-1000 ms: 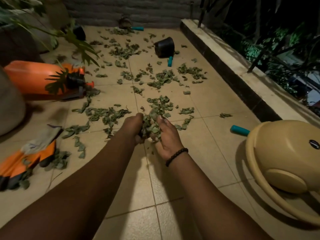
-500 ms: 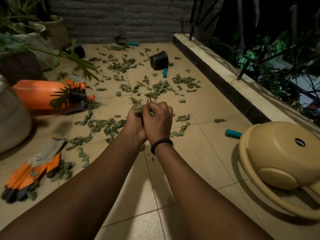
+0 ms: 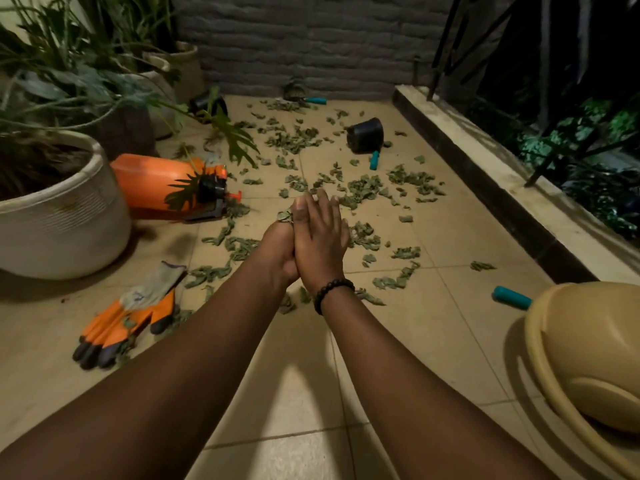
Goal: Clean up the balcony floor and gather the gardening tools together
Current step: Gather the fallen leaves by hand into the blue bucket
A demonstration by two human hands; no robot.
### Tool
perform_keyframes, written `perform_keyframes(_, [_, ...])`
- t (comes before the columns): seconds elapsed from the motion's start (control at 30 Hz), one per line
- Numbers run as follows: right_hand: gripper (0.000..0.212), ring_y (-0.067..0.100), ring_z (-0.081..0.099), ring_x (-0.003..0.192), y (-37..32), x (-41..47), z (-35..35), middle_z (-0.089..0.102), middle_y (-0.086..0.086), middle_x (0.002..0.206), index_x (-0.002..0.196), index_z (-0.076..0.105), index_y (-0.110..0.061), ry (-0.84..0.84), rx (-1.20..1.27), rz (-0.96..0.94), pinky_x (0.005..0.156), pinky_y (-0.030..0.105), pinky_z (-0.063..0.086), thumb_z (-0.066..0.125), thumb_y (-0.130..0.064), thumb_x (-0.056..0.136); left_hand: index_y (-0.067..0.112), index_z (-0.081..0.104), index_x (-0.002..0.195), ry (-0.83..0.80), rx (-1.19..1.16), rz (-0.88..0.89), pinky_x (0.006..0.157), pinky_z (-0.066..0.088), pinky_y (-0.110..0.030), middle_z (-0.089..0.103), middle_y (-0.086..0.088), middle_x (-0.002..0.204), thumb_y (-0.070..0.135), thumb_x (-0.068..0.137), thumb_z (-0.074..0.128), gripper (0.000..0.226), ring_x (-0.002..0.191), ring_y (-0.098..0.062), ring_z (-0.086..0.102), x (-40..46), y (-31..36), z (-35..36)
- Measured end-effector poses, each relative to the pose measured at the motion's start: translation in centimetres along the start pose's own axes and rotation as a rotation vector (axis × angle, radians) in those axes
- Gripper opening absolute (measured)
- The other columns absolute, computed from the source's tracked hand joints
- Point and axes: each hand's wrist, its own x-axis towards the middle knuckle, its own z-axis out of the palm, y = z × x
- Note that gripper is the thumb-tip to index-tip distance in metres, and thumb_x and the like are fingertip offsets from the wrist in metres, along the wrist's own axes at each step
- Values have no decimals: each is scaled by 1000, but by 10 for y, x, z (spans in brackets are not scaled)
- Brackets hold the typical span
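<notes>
Leaf pickup under way, a small wad pressed between both hands.

Right hand lies flat-fingered over the cupped left hand, holding leaves; next they need dumping somewhere. Beyond, gloves, sprayer and more leaves litter the floor.

Balcony surfaces, mostly plastic and tile

Smooth, faintly glossy floor tiles; matt dry leaves; glossy orange plastic sprayer; beside it, cloth gloves; rough brick wall.
</notes>
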Motion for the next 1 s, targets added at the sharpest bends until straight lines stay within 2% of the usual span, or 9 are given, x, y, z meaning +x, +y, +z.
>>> perform_keyframes(0.13, [62, 9, -15, 148, -3, 8, 23, -8, -11, 164, 155, 8, -38, -105, 59, 16, 117, 43, -15, 11, -60, 98, 3, 60, 128, 157, 97, 93, 90, 53, -38, 65, -18, 128, 19, 103, 45, 33, 117, -31, 63, 37, 7, -32])
perform_keyframes(0.27, [61, 15, 4, 150, 57, 23, 19, 9, -9, 164, 154, 12, -40, 49, 219, 260, 117, 51, -1, 15, -63, 98, 2, 68, 102, 461, 319, 55, 56, 58, -33, 70, -19, 89, 11, 97, 50, 20, 70, -31, 68, 64, 0, -60])
perform_keyframes(0.4, [65, 25, 2, 151, 204, 49, -34, 1, 3, 165, 156, 12, -31, -20, -291, 521, 119, 48, 6, 26, -60, 99, 3, 68, 114, 582, 278, 27, 83, 59, -41, 73, -17, 103, 16, 102, 43, 31, 89, -32, 72, 70, 6, -102])
perform_keyframes(0.43, [67, 27, 0, 151, 238, 50, -47, -2, 5, 165, 157, 10, -29, -89, -388, 585, 119, 46, 5, 27, -59, 100, 3, 68, 111, 594, 268, 41, 82, 60, -42, 74, -15, 98, 17, 104, 40, 32, 87, -33, 74, 70, 10, -115])
perform_keyframes(0.5, [68, 27, -3, 151, 284, 46, -63, -4, 7, 165, 157, 7, -23, -169, -464, 652, 120, 43, 4, 26, -56, 101, 7, 64, 92, 582, 265, 82, 49, 58, -25, 67, -3, 70, 16, 105, 36, 32, 51, -24, 69, 64, 17, -134])
perform_keyframes(0.6, [66, 26, 6, 151, 295, 41, -42, 8, 7, 164, 156, 17, -16, -72, -516, 518, 122, 41, 6, 26, -52, 102, 12, 52, 70, 709, 295, 140, 38, 33, -13, 51, -6, 52, 4, 98, 41, 31, 38, -18, 42, 50, 26, -159])
perform_keyframes(0.67, [64, 27, 18, 148, 274, 43, -13, 22, 9, 161, 153, 27, -12, -50, -456, 352, 121, 43, 14, 34, -50, 102, 9, 54, 71, 752, 260, 178, 40, 34, -18, 52, -11, 57, -2, 93, 45, 26, 46, -22, 43, 44, 28, -167])
perform_keyframes(0.8, [61, 25, 26, 144, 209, 35, 64, 30, 1, 158, 149, 37, -22, -269, -271, 63, 119, 40, 22, 41, -54, 97, 6, 58, 76, 796, 232, 193, 45, 37, -26, 51, -12, 64, -1, 94, 48, 22, 51, -23, 47, 38, 29, -174])
perform_keyframes(1.0, [65, 13, 9, 146, 125, -16, 151, 15, -7, 160, 148, 31, -38, -516, -247, -350, 121, 47, -3, 43, -67, 90, 2, 68, 107, 845, 256, 206, 65, 49, -44, 63, -24, 89, 11, 87, 56, 25, 71, -31, 60, 37, 36, -185])
